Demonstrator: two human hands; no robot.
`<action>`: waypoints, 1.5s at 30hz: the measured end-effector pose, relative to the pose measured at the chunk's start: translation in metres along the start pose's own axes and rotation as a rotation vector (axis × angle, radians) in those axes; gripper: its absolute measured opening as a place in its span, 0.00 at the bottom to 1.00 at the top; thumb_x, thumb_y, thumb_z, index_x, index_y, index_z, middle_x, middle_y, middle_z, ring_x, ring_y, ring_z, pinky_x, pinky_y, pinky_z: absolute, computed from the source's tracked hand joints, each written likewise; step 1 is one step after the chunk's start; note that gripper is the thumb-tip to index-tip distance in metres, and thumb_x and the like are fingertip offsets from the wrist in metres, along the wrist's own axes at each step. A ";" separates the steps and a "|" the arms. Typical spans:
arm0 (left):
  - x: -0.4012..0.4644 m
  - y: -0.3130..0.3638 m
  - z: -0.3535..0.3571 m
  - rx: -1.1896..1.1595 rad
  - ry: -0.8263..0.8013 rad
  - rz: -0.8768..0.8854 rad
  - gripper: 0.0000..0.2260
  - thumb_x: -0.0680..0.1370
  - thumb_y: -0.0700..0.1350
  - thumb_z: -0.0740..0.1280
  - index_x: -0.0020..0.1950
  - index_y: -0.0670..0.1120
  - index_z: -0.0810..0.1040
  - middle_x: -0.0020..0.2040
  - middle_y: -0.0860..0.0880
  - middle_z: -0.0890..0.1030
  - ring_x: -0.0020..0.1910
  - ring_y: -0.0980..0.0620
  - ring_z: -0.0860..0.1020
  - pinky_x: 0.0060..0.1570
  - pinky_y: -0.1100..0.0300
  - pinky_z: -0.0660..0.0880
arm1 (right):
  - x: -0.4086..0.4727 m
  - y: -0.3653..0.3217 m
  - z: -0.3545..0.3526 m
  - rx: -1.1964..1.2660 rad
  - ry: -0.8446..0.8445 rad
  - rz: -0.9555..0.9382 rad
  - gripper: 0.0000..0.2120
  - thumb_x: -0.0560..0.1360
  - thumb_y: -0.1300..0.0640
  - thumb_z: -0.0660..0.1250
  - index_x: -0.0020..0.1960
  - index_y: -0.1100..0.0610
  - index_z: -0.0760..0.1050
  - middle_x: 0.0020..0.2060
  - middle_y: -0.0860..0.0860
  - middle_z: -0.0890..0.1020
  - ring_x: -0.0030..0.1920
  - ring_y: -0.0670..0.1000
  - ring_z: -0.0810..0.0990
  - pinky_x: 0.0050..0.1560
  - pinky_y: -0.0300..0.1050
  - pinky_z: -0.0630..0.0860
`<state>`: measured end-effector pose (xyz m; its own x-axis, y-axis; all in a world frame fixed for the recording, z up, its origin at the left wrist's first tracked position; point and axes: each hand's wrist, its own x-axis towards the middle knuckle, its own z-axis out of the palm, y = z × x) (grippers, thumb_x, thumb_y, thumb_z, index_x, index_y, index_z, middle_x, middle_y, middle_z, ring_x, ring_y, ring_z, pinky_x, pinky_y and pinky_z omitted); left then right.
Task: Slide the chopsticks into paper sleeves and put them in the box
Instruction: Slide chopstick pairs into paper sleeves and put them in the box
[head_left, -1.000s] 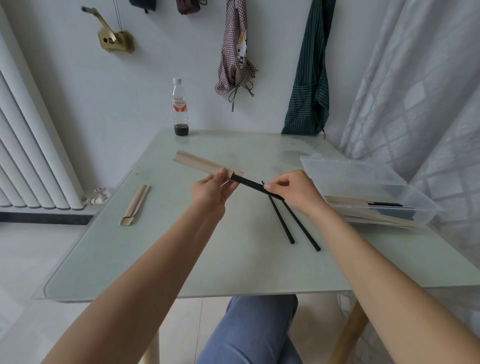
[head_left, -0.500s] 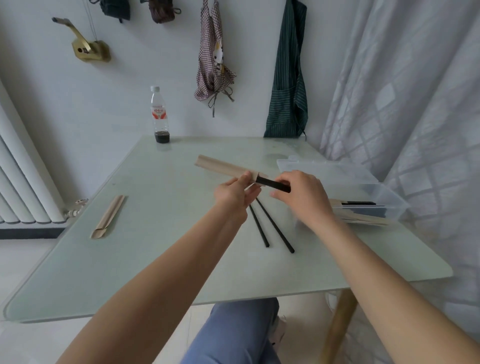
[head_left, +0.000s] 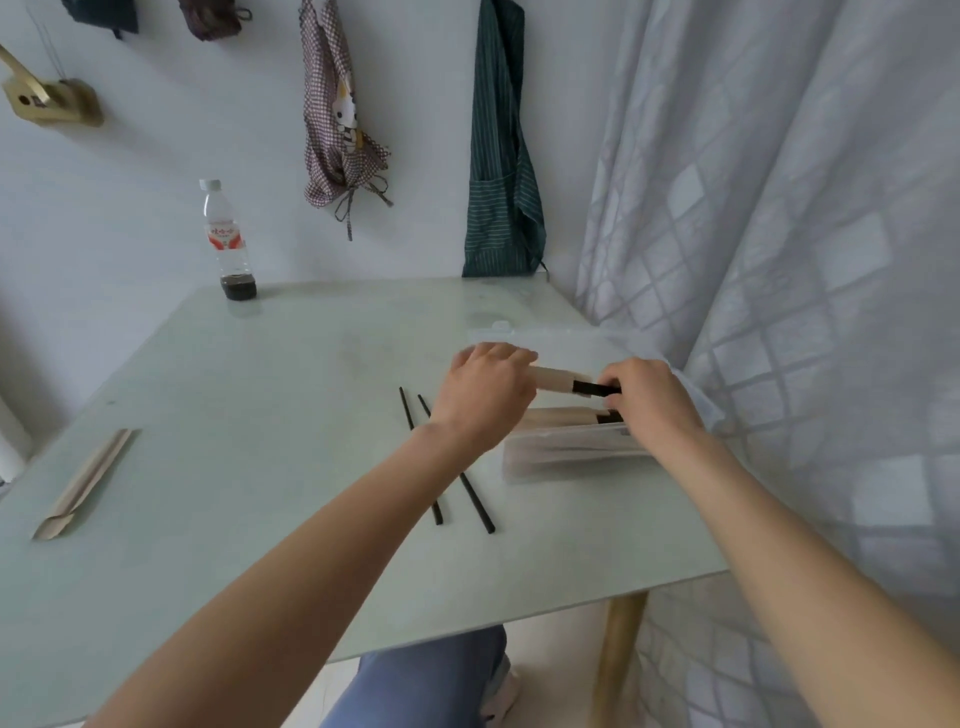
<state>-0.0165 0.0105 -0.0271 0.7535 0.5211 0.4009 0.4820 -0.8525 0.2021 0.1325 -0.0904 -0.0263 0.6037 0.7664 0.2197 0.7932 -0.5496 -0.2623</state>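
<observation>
A tan paper sleeve (head_left: 556, 378) with black chopsticks (head_left: 597, 388) sticking out of its right end is held level over the clear plastic box (head_left: 571, 457). My left hand (head_left: 485, 395) grips the sleeve's left part; my right hand (head_left: 649, 400) pinches the black chopstick ends. Inside the box lies another sleeved pair (head_left: 566, 417). Two loose black chopsticks (head_left: 470, 491) lie on the glass table (head_left: 260, 415), partly under my left forearm. Empty paper sleeves (head_left: 85, 480) lie near the table's left edge.
A plastic bottle (head_left: 227, 241) with a little dark liquid stands at the table's far left. Aprons hang on the back wall. A white curtain (head_left: 805, 260) hangs close along the table's right side, just behind the box.
Both hands have carried the sleeved chopsticks to the right, from over the table's middle to above the box. The chopsticks sit deeper in the sleeve than a second ago. The camera turned right.
</observation>
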 end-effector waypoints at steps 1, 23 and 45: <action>0.002 -0.003 0.007 0.031 -0.071 0.031 0.18 0.82 0.50 0.54 0.71 0.50 0.68 0.68 0.50 0.72 0.69 0.48 0.67 0.68 0.52 0.61 | 0.003 0.007 0.001 -0.010 -0.014 0.009 0.08 0.74 0.67 0.64 0.47 0.59 0.80 0.40 0.57 0.80 0.43 0.58 0.79 0.42 0.48 0.75; 0.012 -0.003 0.034 -0.132 -0.373 -0.067 0.16 0.82 0.48 0.54 0.67 0.48 0.72 0.63 0.47 0.76 0.62 0.46 0.73 0.64 0.51 0.68 | 0.025 0.002 0.040 0.127 -0.236 0.054 0.14 0.75 0.64 0.58 0.36 0.60 0.78 0.36 0.57 0.79 0.39 0.60 0.76 0.42 0.48 0.76; -0.084 -0.134 0.035 0.000 -0.487 -0.153 0.32 0.76 0.33 0.49 0.76 0.59 0.56 0.77 0.52 0.56 0.76 0.50 0.55 0.73 0.49 0.55 | -0.053 -0.156 0.103 -0.065 -0.307 -0.078 0.12 0.78 0.61 0.60 0.60 0.62 0.72 0.59 0.61 0.74 0.60 0.61 0.74 0.54 0.48 0.72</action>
<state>-0.1285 0.0825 -0.1185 0.7952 0.5986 -0.0963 0.6032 -0.7649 0.2262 -0.0309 -0.0110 -0.0936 0.4958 0.8664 -0.0597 0.8457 -0.4973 -0.1934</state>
